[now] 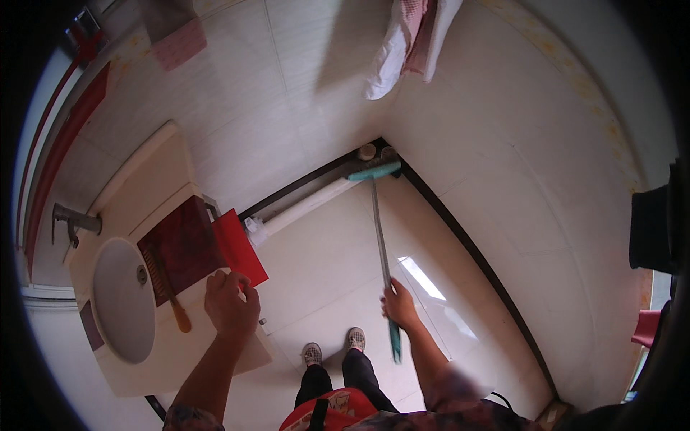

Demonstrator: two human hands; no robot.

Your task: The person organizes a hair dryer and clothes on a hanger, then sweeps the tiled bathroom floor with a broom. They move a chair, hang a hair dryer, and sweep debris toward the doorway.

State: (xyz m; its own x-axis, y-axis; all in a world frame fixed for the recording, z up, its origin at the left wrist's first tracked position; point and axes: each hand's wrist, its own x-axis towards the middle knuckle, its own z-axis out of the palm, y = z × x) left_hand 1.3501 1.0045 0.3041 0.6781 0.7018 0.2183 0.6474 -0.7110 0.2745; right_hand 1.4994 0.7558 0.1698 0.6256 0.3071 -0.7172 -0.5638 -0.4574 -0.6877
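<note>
My right hand [400, 304] is wrapped around the grey pole of a long-handled broom [380, 231], above the green grip at its near end. The broom's green head [374, 171] is in the far corner of the tiled floor, across the end of a white drain pipe [307, 209]. Loosely curled, my left hand [232, 307] is over the front part of the washbasin counter [186, 353]. A gap shows between its thumb and forefinger, with nothing seen in it. Left of this hand, a brush with a wooden handle [180, 315] lies beside the oval basin [124, 301].
A red panel [240, 248] juts from the counter's far side. The faucet [78, 221] is at the left. Round containers [367, 152] stand in the floor corner. Pink and white towels [401, 48] hang above. Dark skirting [463, 231] edges the right wall.
</note>
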